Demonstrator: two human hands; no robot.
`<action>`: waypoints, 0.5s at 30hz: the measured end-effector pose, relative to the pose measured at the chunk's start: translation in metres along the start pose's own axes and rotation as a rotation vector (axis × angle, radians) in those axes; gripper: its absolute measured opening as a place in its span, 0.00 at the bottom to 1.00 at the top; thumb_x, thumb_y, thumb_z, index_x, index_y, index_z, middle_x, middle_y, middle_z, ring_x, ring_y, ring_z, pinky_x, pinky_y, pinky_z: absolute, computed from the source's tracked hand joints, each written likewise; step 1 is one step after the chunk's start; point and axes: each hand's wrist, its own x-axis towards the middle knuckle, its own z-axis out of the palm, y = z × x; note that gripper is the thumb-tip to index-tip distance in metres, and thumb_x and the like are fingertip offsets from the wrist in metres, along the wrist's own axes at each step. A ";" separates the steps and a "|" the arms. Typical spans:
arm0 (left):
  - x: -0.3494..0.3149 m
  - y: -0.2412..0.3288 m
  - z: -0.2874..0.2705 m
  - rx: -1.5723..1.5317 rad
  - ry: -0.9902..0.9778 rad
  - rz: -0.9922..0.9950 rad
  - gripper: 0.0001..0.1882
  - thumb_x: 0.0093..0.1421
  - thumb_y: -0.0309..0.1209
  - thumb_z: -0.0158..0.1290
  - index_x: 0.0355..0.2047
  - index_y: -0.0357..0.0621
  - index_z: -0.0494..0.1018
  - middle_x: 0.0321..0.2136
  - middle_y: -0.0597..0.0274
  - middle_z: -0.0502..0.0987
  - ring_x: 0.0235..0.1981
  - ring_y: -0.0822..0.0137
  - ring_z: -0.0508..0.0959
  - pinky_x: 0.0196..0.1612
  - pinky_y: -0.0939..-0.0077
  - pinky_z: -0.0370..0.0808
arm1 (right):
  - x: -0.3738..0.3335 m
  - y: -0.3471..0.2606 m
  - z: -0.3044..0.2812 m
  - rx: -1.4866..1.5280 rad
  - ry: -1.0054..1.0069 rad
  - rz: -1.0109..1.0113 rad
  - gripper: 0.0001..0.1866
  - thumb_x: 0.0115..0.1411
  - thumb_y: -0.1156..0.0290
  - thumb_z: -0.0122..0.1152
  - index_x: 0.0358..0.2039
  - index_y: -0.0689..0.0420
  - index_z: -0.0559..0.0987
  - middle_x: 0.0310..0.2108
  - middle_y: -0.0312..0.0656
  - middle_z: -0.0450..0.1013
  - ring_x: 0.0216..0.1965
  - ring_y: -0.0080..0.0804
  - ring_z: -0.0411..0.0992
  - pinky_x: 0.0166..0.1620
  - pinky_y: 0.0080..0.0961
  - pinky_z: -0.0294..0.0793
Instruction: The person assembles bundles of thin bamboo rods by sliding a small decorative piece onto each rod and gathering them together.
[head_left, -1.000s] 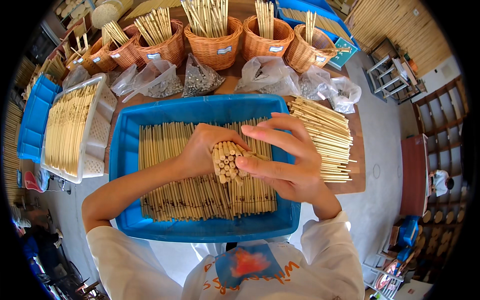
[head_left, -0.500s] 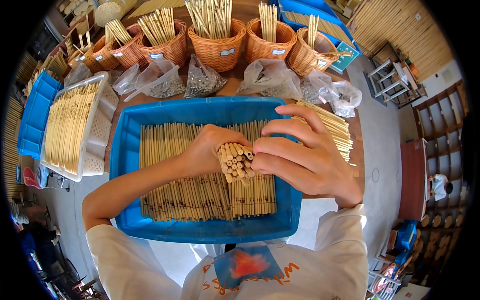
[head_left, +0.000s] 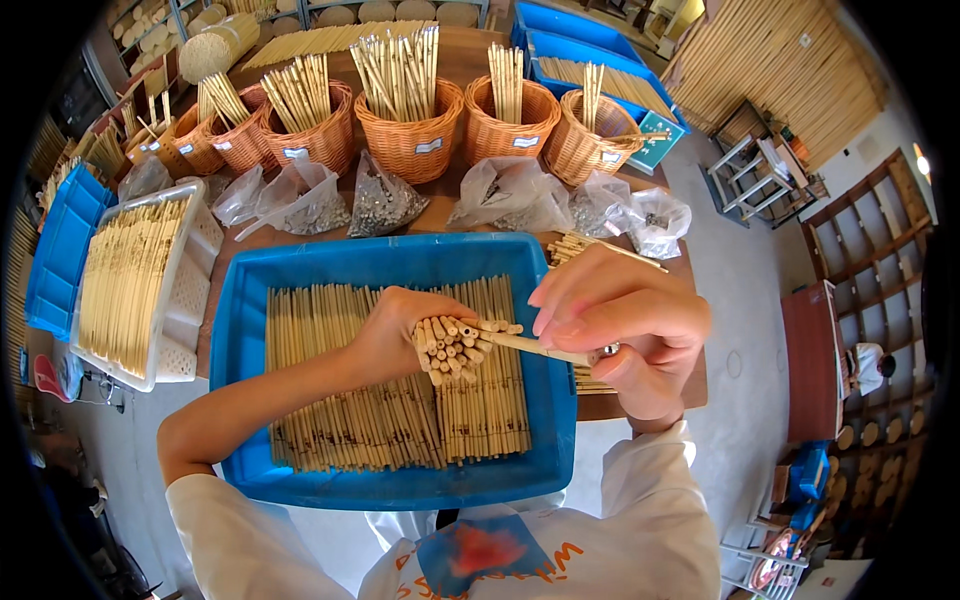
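"Head view: where's the silver-ended stick [head_left: 515, 341]?"

"Pinched in the right hand [head_left: 635, 320], toward three o'clock from the bundle [head_left: 447, 350] clamped in the left hand [head_left: 393, 328], above the blue tub [head_left: 400, 489]."

"Step?"

"Seemingly single-stick handling; the next move calls for steady fingertips."

Two hands [head_left: 640, 315], one held stick bundle [head_left: 450, 350], six-plus wicker baskets [head_left: 388, 148]

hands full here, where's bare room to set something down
The table is bare behind the wicker baskets, left of the blue crates; a thin strip lies between the blue tub and the white basket. Widest is the grey floor right of the table. Crowded: the tub's far side, lined with bags, and its right, where sticks lie beneath the right hand.
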 end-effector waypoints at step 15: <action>0.004 0.009 0.001 0.014 -0.009 0.018 0.21 0.46 0.23 0.70 0.42 0.37 0.82 0.36 0.54 0.86 0.36 0.60 0.87 0.42 0.72 0.82 | -0.011 0.000 0.010 0.102 0.096 0.010 0.15 0.59 0.77 0.66 0.47 0.63 0.85 0.38 0.46 0.79 0.37 0.36 0.73 0.40 0.30 0.70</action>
